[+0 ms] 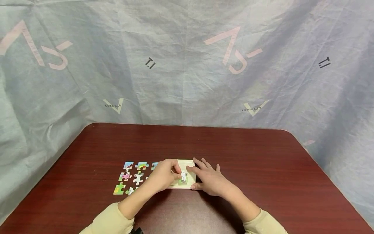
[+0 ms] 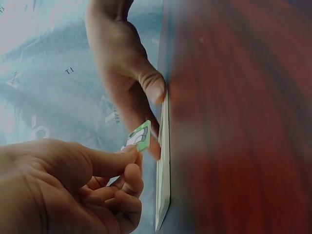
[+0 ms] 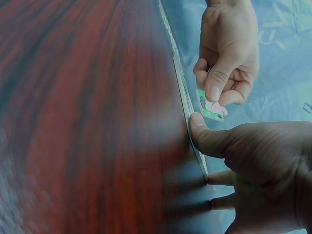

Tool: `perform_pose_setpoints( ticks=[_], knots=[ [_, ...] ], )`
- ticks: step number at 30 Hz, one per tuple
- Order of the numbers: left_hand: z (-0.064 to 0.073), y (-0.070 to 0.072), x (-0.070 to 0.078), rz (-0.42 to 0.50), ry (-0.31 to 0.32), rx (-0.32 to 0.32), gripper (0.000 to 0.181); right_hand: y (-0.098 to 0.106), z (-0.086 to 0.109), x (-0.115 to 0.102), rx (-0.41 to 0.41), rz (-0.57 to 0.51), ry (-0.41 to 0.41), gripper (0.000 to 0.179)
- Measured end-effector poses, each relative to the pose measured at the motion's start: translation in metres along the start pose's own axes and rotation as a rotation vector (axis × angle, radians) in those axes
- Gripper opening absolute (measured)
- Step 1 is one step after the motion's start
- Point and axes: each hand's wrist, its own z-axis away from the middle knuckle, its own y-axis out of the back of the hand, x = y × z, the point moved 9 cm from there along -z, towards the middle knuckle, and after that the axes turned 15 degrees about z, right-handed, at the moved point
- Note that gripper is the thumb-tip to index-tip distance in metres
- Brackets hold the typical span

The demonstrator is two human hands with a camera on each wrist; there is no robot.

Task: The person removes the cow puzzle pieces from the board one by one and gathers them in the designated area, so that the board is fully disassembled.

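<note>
Between thumb and fingertips, my left hand [image 1: 164, 175] pinches a puzzle piece [image 1: 183, 177] with green and white printing. The piece is tilted just above a pale, shallow puzzle tray [image 1: 187, 186]; in the left wrist view the same piece [image 2: 138, 138] shows a green edge. At the tray's right side, my right hand [image 1: 211, 180] rests with fingers spread, its thumb on the near corner. The right wrist view shows that thumb [image 3: 207, 138] against the tray's edge [image 3: 184, 95]. Part of the tray is hidden behind my left hand.
Several loose puzzle pieces lie in rows to the left of the tray, among them a pink one [image 1: 125, 176], a white one [image 1: 138, 178] and a green one [image 1: 119, 188]. My left forearm covers some. The dark red table [image 1: 248, 156] meets a grey cloth backdrop [image 1: 187, 81].
</note>
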Motion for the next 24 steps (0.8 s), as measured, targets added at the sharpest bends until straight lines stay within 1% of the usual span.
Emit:
perform_pose_setpoints(
  ticks=[6,12,18,24],
  knots=[
    [0.006,0.011,-0.006,0.010,0.028,0.013,0.021,-0.001,0.001,0.002,0.001,-0.006,-0.009,0.065],
    [0.015,0.024,-0.011,0.025,0.032,0.021,0.020,0.000,0.002,0.002,0.000,-0.015,-0.005,0.065],
    [0.025,0.041,-0.016,0.000,0.060,0.050,0.021,0.001,0.003,-0.001,-0.001,-0.017,0.004,0.066],
    [0.034,0.054,-0.026,-0.008,0.097,0.065,0.021,0.002,0.002,-0.002,0.001,-0.021,0.010,0.066]
  ],
)
